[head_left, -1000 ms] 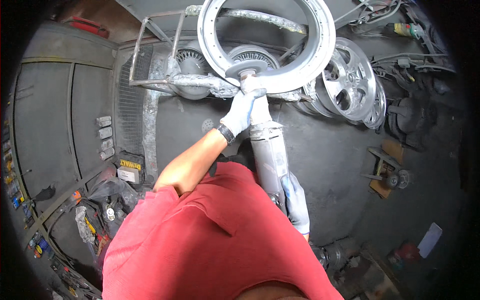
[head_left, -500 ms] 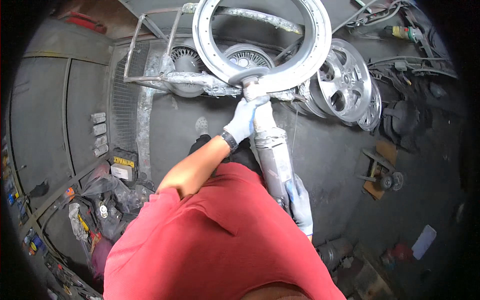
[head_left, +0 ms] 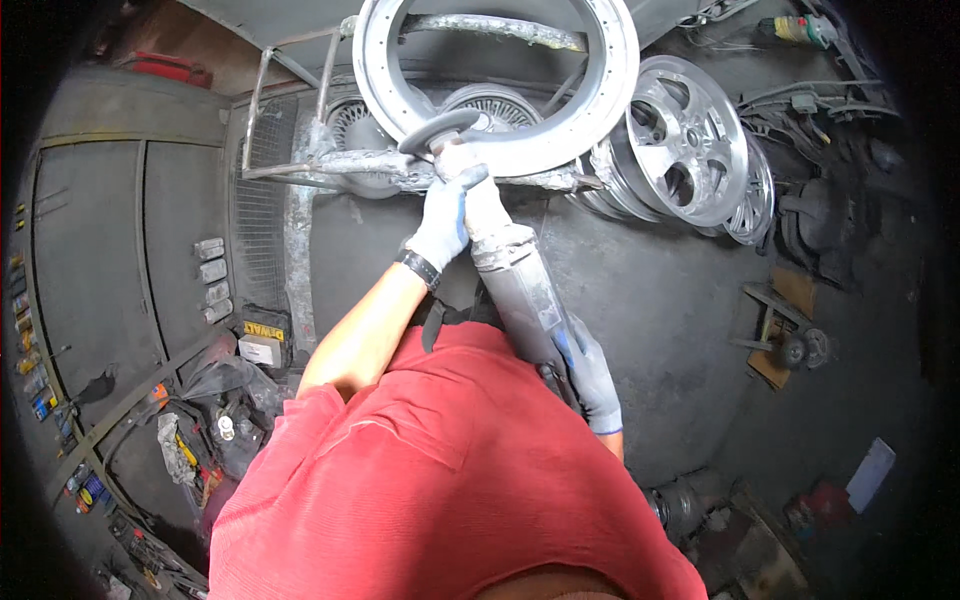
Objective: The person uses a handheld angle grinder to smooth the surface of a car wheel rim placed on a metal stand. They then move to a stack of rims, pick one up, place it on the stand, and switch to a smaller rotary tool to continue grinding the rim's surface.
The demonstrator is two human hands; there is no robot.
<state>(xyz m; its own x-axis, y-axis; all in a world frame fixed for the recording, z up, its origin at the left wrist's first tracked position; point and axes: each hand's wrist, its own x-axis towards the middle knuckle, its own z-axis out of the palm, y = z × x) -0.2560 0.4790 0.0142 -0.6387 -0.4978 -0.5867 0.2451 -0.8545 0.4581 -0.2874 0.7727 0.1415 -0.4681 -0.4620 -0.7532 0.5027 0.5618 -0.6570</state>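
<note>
Both of my gloved hands hold a large grey angle grinder [head_left: 522,295]. My left hand [head_left: 443,222] is wrapped round its pale front end, just behind the head. Farther back, my right hand [head_left: 592,378] grips the rear handle, partly hidden behind the body. The grinder's round disc [head_left: 437,130] is tilted at the lower left part of a silver wheel rim ring [head_left: 580,135]; whether it touches the metal I cannot tell. That ring leans upright on a crusted metal frame stand [head_left: 370,163].
Several alloy wheels [head_left: 700,140] lean against the wall at right, and others sit behind the stand. Cables [head_left: 850,108] hang at upper right. A small wheeled item [head_left: 793,350] lies on the floor at right. Plastic bags [head_left: 235,385] and a tool case [head_left: 266,325] are at left.
The grinder's head has swung left along the lower part of the ring, with my left hand following. Its disc now tilts more and shows more of its face.
</note>
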